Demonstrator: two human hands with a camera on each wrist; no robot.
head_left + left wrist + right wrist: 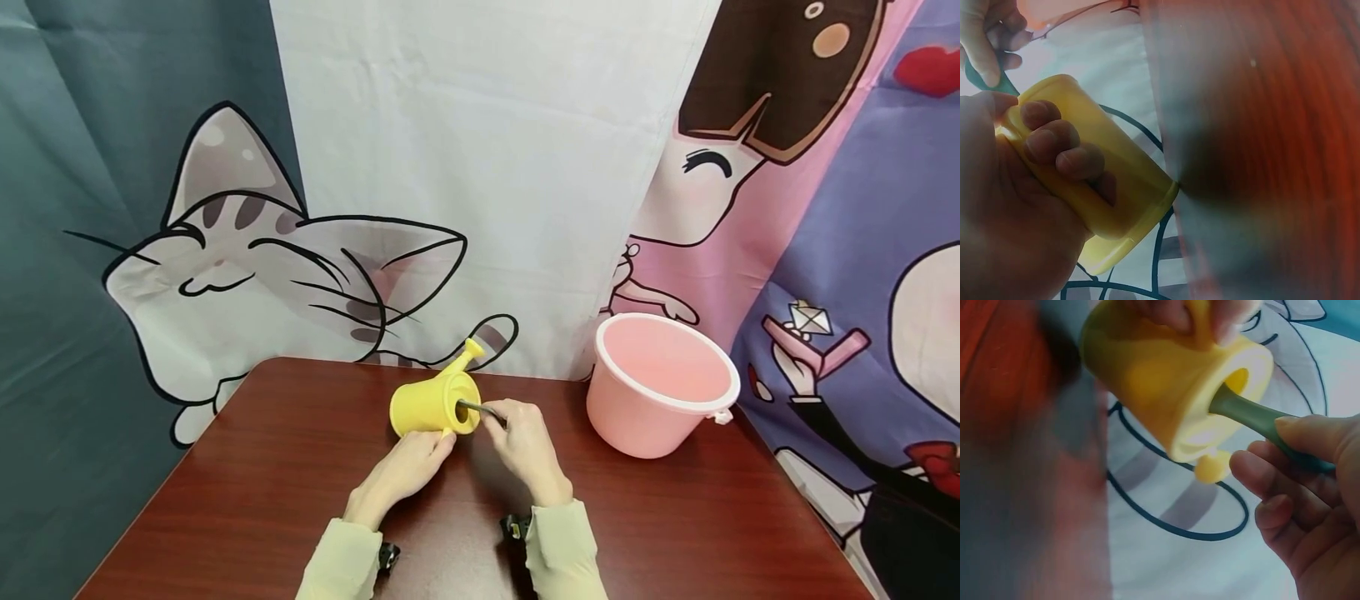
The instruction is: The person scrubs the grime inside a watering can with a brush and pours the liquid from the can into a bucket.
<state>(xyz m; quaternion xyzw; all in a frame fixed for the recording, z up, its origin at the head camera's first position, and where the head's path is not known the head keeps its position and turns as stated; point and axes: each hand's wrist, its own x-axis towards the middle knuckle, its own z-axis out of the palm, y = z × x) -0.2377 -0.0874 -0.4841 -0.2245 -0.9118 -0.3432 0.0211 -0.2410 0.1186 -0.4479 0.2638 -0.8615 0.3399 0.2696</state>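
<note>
A yellow toy watering can point(420, 408) is tipped on its side over the table, its top opening facing right and its spout pointing up and away. My left hand point(407, 468) grips it by the handle, fingers curled against the can's body in the left wrist view. My right hand point(527, 446) pinches a dark green tool handle point(1250, 420) between thumb and fingers. The far end of this tool goes into the can's opening and is hidden inside.
To the right on the dark red wooden table point(240, 500) stands a pink bucket point(630, 421) with a white rim. Behind the table hangs a cloth backdrop point(487, 167) with cartoon figures. Each wrist wears a black strap-on camera.
</note>
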